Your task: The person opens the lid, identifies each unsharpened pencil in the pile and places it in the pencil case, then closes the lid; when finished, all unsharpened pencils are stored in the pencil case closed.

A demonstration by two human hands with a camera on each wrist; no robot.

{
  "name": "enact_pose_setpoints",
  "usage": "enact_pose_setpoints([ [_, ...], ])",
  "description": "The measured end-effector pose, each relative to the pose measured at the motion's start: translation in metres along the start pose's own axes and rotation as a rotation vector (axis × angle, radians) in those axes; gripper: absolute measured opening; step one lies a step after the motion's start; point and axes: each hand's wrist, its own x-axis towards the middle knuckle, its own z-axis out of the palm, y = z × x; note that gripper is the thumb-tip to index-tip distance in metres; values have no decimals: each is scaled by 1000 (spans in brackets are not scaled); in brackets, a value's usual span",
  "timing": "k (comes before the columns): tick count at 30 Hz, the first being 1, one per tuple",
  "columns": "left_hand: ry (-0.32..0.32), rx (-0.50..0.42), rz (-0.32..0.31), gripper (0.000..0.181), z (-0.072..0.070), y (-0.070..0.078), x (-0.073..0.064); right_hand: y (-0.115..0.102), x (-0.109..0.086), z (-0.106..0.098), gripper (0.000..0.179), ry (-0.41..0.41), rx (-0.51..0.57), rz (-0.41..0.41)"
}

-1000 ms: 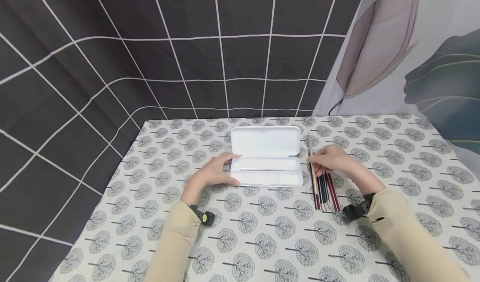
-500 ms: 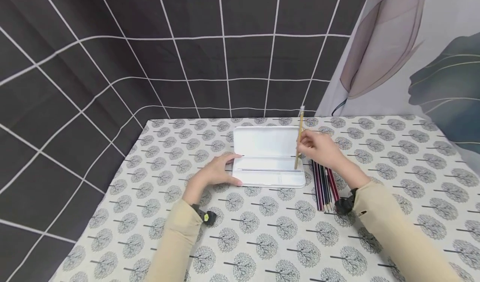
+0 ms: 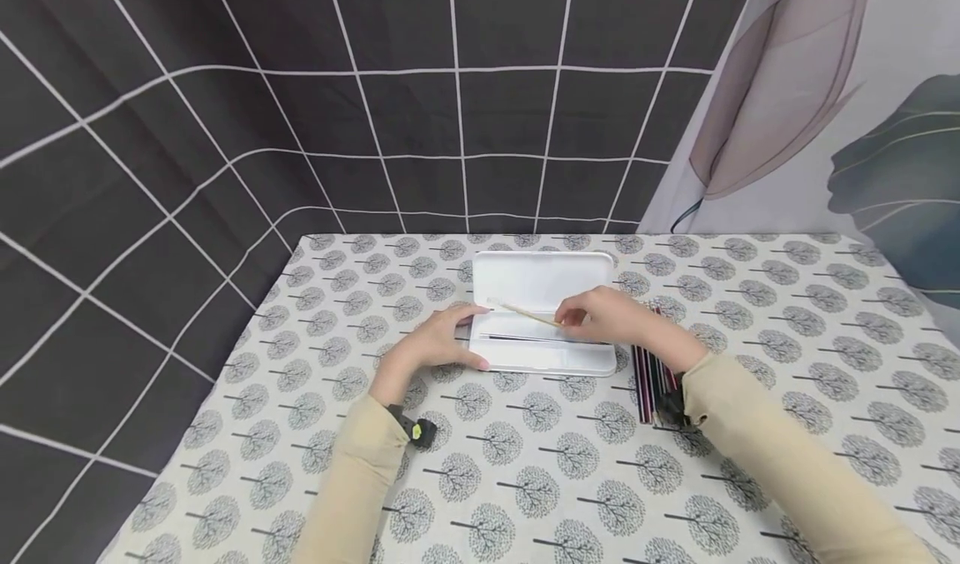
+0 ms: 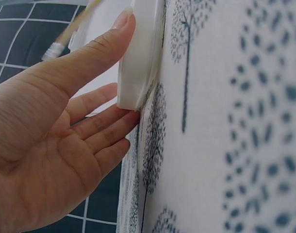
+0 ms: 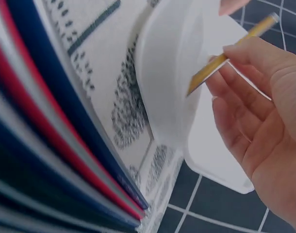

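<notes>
A white pencil case [image 3: 540,362] lies with its lid [image 3: 543,274] raised. My left hand [image 3: 435,343] holds its left end, thumb at the front corner and fingers behind. In the left wrist view the thumb presses the case wall [image 4: 138,63]. My right hand [image 3: 603,318] pinches a yellow pencil [image 3: 528,312] between thumb and fingers over the case. The pencil is tilted, its pale end pointing left near the lid. In the right wrist view the pencil [image 5: 206,73] shows above the case's right end [image 5: 162,73].
Several dark and red pencils [image 3: 647,385] lie side by side right of the case, partly under my right wrist. The table bears a tree-patterned cloth [image 3: 495,464]. A dark gridded curtain [image 3: 405,114] stands behind it, with a pale leaf-patterned one [image 3: 795,131] at the right.
My right hand has lifted the yellow pencil from beside the others, brought it left over the case and turned it from upright to leaning left. The left hand stays at the case's end.
</notes>
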Motion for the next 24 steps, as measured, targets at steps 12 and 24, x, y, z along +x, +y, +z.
enact_pose_setpoints([
  [12, -1, -19, 16, 90, 1, -1, 2, -1, 3, 11, 14, -75, 7, 14],
  [24, 6, -24, 1, 91, 1, 0, 2, 16, -16, 11, 21, 8, 117, 35],
])
